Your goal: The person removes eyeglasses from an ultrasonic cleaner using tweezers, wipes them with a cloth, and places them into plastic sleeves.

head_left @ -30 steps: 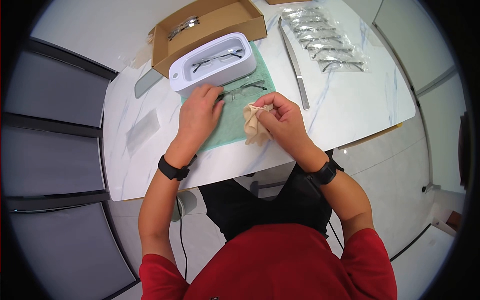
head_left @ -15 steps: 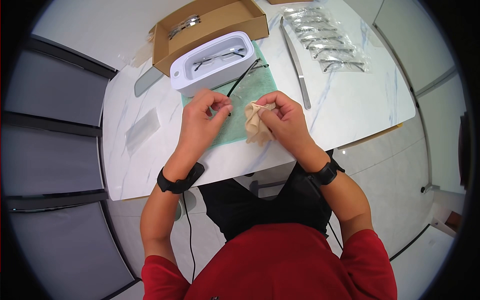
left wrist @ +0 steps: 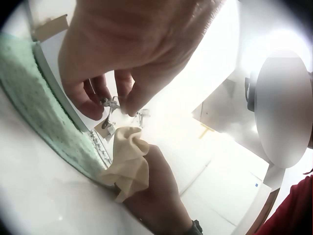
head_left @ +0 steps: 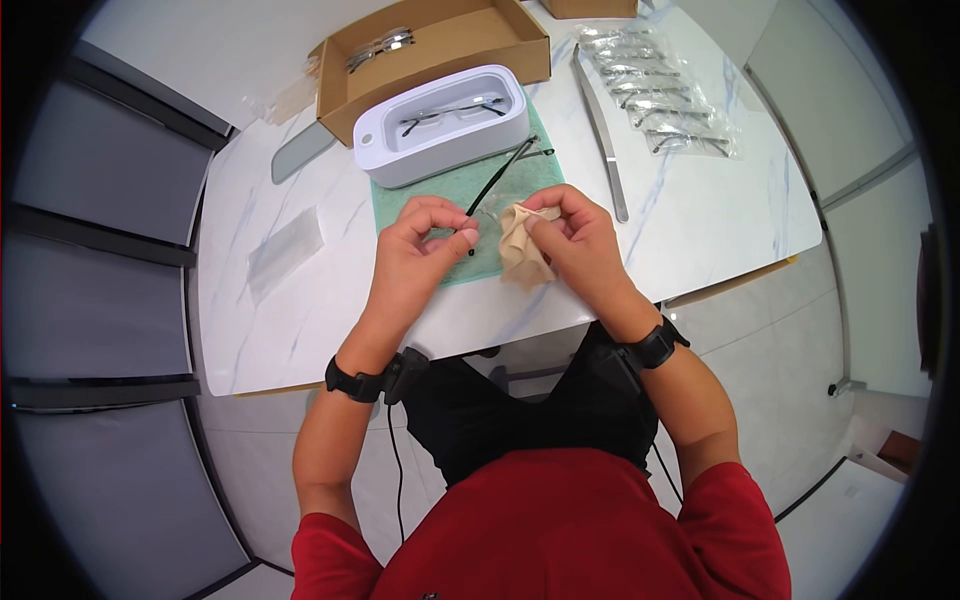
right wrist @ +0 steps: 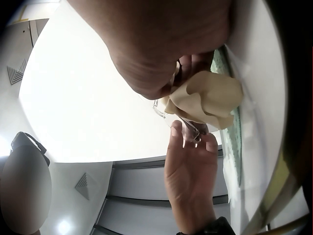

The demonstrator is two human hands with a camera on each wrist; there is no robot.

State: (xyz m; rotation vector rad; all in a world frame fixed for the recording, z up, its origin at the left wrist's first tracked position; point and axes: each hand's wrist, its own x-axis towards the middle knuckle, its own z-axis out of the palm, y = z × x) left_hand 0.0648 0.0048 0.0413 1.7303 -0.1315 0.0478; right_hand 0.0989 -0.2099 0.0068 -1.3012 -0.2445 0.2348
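Note:
My left hand [head_left: 415, 250] pinches a pair of eyeglasses [head_left: 497, 180] at one side, above the green towel [head_left: 462, 274]. A dark temple slants up and away from the fingers. My right hand [head_left: 585, 245] grips a crumpled beige cloth [head_left: 524, 255] right at the other side of the glasses. In the left wrist view, part of the frame [left wrist: 110, 103] shows at the left fingertips, close to the cloth [left wrist: 129, 164]. The right wrist view shows the cloth [right wrist: 208, 100] overlapping a clear lens. Much of the glasses is hidden by cloth and fingers.
Behind the hands stands a white cleaning tub [head_left: 440, 158] with another pair of glasses [head_left: 455, 113] inside. A cardboard box [head_left: 480, 62] is beyond it. Long tweezers [head_left: 605, 150] and bagged glasses [head_left: 685, 143] lie right; a clear packet [head_left: 285, 253] lies left.
My left hand has picked up the glasses from the towel and brought them nearer my body, toward the cloth. My right hand keeps its grip on the cloth, which now meets the glasses.

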